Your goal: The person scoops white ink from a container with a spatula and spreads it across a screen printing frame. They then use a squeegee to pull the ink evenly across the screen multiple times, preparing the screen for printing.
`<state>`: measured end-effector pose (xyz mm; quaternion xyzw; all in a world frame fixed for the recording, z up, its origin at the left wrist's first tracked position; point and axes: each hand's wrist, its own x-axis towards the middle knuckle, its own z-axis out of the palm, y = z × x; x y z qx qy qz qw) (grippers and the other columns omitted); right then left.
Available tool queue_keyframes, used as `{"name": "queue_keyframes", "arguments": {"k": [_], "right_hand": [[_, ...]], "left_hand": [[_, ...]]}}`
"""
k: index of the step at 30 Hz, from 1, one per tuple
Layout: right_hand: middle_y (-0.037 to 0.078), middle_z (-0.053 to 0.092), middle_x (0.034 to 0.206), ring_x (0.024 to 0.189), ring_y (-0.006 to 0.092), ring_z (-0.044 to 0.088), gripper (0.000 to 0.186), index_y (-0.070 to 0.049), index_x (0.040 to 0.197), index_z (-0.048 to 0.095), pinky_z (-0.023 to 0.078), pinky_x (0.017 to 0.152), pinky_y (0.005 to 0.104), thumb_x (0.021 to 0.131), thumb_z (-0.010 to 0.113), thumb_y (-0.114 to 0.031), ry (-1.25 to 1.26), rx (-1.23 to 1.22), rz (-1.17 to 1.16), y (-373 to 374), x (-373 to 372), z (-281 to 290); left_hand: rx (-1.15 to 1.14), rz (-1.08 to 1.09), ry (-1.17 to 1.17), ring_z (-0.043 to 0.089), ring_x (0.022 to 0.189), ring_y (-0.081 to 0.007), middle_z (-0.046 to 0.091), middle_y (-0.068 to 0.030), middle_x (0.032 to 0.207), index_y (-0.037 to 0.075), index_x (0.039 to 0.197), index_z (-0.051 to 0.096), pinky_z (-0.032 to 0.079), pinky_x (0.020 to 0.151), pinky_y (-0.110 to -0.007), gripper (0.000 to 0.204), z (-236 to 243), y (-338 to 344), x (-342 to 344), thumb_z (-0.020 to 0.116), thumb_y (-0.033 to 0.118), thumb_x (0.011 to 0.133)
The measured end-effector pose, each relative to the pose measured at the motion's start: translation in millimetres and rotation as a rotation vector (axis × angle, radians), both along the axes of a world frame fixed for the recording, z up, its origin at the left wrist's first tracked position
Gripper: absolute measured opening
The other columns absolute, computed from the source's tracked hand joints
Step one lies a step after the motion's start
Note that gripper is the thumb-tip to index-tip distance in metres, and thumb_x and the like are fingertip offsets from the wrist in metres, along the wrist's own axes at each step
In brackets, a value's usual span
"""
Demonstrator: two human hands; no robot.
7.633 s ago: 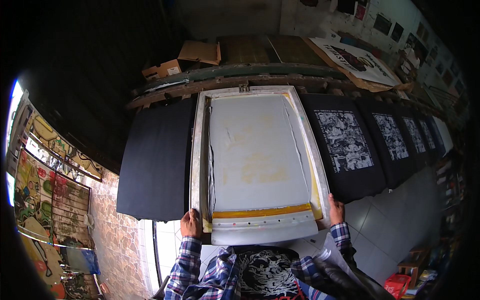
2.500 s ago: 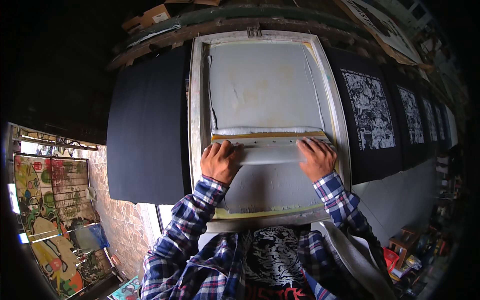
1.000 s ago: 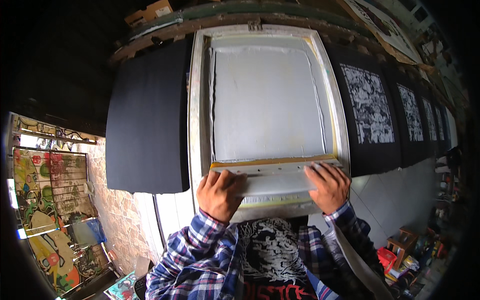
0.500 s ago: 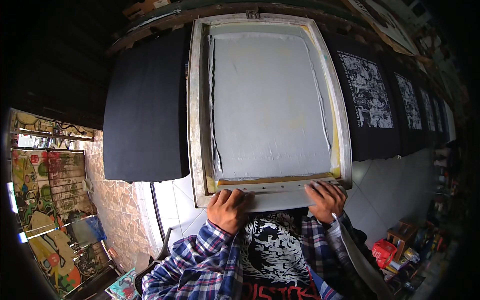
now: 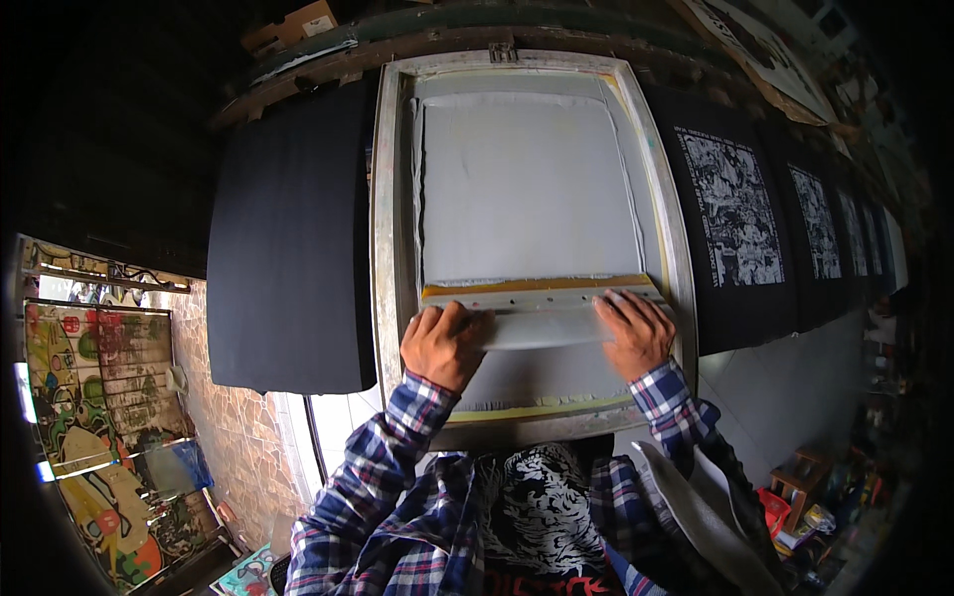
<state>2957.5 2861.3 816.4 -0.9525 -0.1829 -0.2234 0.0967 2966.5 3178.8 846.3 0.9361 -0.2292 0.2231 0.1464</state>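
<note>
A wide squeegee (image 5: 542, 328) with a grey metal holder and a yellow-orange blade lies across the lower part of a screen-printing frame (image 5: 384, 228). My left hand (image 5: 443, 341) is closed on the squeegee's left end, and my right hand (image 5: 636, 328) wraps over its right end. The blade's edge meets the grey ink-coated mesh (image 5: 527, 184). Ridges of thick grey ink run along both sides of the mesh. On my side of the squeegee, another stretch of grey mesh shows, partly shadowed. The fingertips of both hands lie on top of the holder.
A plain black shirt (image 5: 293, 238) lies on a board left of the frame. To the right, black shirts with white prints (image 5: 730, 214) stand in a row. A metal clamp (image 5: 503, 53) sits at the frame's far edge. A red item (image 5: 773, 512) and clutter are at lower right.
Both hands have moved the squeegee away from me, from the frame's near edge up onto the mesh. The near strip of mesh is now uncovered behind it. My forearms reach further forward.
</note>
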Motion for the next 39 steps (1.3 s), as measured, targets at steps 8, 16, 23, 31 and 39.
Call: {"name": "queue_keyframes", "arguments": {"k": [8, 16, 23, 31, 39], "right_hand": [[0.002, 0.071, 0.126, 0.113, 0.0275, 0.068, 0.058, -0.023, 0.128, 0.069, 0.048, 0.101, 0.0521, 0.073, 0.086, -0.020, 0.151, 0.055, -0.098, -0.9, 160.2, 10.0], [0.007, 0.077, 0.108, 0.101, 0.0319, 0.071, 0.046, -0.027, 0.119, 0.075, 0.053, 0.089, 0.0509, 0.076, 0.087, -0.035, 0.112, -0.001, -0.148, 2.5, 318.9, 43.7], [0.013, 0.077, 0.110, 0.111, 0.0355, 0.070, 0.058, -0.021, 0.123, 0.076, 0.053, 0.101, 0.0459, 0.073, 0.089, -0.046, 0.165, -0.070, -0.115, -8.3, 394.2, 92.2], [0.009, 0.076, 0.119, 0.118, 0.0302, 0.068, 0.060, -0.023, 0.123, 0.076, 0.050, 0.106, 0.0461, 0.072, 0.089, -0.052, 0.142, -0.121, -0.168, 0.6, 410.0, 140.2], [0.013, 0.075, 0.119, 0.116, 0.0344, 0.068, 0.056, -0.020, 0.123, 0.077, 0.048, 0.107, 0.0494, 0.078, 0.085, -0.053, 0.254, -0.067, -0.176, 4.3, 422.5, 113.1]], "left_hand": [[-0.010, 0.022, -0.054, 0.062, 0.090, -0.0209, 0.062, 0.0023, 0.094, 0.023, 0.098, 0.082, 0.055, 0.077, -0.037, 0.034, 16.0, -6.1, 164.0, 0.089, 0.026, 0.066], [0.154, 0.154, -0.023, 0.064, 0.100, -0.0190, 0.067, 0.0055, 0.100, 0.031, 0.108, 0.083, 0.059, 0.084, -0.034, 0.036, 30.7, -12.1, 321.7, 0.086, 0.048, 0.076], [0.333, 0.143, 0.242, 0.072, 0.105, -0.0240, 0.078, -0.0041, 0.111, 0.023, 0.119, 0.079, 0.059, 0.093, -0.040, 0.056, 86.0, -19.9, 393.8, 0.082, 0.060, 0.077], [0.291, 0.176, 0.191, 0.072, 0.110, -0.0266, 0.077, -0.0062, 0.118, 0.024, 0.124, 0.077, 0.056, 0.099, -0.042, 0.058, 134.6, -22.2, 410.9, 0.083, 0.057, 0.077], [0.382, 0.180, 0.154, 0.073, 0.106, -0.0269, 0.077, -0.0062, 0.110, 0.024, 0.120, 0.078, 0.058, 0.093, -0.042, 0.051, 94.1, -24.3, 426.7, 0.074, 0.061, 0.085]]}}
